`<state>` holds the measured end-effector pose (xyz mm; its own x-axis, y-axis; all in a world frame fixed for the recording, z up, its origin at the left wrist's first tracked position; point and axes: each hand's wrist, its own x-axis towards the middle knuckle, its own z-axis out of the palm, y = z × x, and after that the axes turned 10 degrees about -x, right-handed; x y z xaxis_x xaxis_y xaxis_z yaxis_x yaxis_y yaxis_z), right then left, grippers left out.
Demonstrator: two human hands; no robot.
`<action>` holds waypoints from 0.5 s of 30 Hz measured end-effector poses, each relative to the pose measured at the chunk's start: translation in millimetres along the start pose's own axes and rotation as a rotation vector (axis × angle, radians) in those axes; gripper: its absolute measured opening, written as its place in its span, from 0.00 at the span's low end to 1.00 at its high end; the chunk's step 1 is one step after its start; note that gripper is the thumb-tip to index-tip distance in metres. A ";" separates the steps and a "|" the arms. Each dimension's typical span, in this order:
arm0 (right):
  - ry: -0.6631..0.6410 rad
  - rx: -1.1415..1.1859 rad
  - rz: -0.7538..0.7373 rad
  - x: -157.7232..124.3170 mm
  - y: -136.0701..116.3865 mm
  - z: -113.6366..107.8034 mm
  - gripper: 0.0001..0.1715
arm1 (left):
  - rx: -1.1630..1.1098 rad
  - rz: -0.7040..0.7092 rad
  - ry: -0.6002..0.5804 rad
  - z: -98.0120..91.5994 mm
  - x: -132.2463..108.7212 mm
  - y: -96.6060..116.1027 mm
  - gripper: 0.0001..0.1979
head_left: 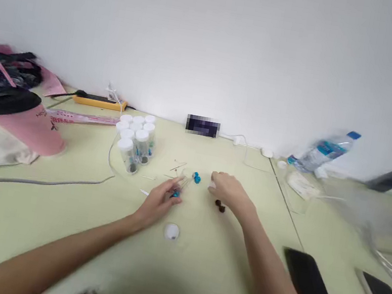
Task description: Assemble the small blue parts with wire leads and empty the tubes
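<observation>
My left hand [158, 202] is closed around what looks like a clear tube, with a blue piece [175, 194] showing between the fingers. Just beyond its fingertips lie bright blue pieces [196, 177]. To the right, my right hand [228, 190] points down at the table, its fingers drawn together; a whitish bit shows at the fingertips, too blurred to name. Small dark brown pieces [220, 206] lie beneath that hand. Nearer me sits a round white lid or shallow dish [172, 232]. Thin pins [178, 165] are scattered beyond my left hand.
Several clear tubes with white caps [126, 144] stand at the left. Further left are a pink tumbler [30, 124], a grey cable [43, 183] and a yellow power strip [98, 102]. A water bottle [325, 151] and a black phone-like slab [314, 292] lie at right.
</observation>
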<state>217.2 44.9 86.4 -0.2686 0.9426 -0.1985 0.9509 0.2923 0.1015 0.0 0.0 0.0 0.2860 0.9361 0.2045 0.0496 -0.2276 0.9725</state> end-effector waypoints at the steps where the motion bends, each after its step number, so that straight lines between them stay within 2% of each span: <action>1: 0.020 0.049 -0.034 -2.3 0.6 -3.6 0.10 | -0.006 0.011 -0.010 0.7 0.1 0.1 0.27; 7: 0.127 0.320 -0.205 -19.7 -5.6 -21.7 0.11 | 0.002 0.063 -0.045 3.1 0.0 -0.4 0.26; 12: 0.208 0.412 -0.268 -29.5 -13.4 -30.4 0.19 | -0.022 0.083 -0.076 3.8 -0.8 -4.8 0.27; 15: 0.252 0.435 -0.277 -32.1 -14.2 -32.9 0.20 | -0.072 0.082 -0.096 3.4 -0.5 -5.0 0.27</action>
<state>207.2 15.8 123.4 -0.4944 0.8652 0.0837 0.8012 0.4909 -0.3421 2.8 -0.2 -5.3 0.3763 0.8847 0.2752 -0.0458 -0.2789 0.9592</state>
